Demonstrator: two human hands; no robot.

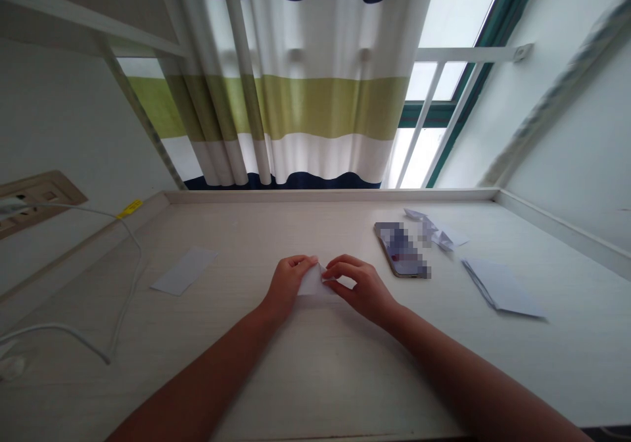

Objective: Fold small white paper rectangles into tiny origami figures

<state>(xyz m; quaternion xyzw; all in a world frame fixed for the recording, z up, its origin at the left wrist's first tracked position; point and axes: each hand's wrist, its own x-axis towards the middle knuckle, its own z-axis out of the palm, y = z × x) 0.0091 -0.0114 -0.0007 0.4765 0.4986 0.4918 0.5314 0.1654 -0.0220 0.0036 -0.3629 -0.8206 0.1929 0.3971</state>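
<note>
A small folded piece of white paper lies on the pale desk between my two hands. My left hand curls over its left edge, fingers bent and pressed on the paper. My right hand pinches the paper's right upper corner with thumb and fingertips. Both forearms reach in from the bottom of the view.
A phone lies right of my hands, with small folded paper scraps behind it. A stack of white sheets sits at the right, a paper strip at the left. A white cable runs from a wall socket. Striped curtain behind.
</note>
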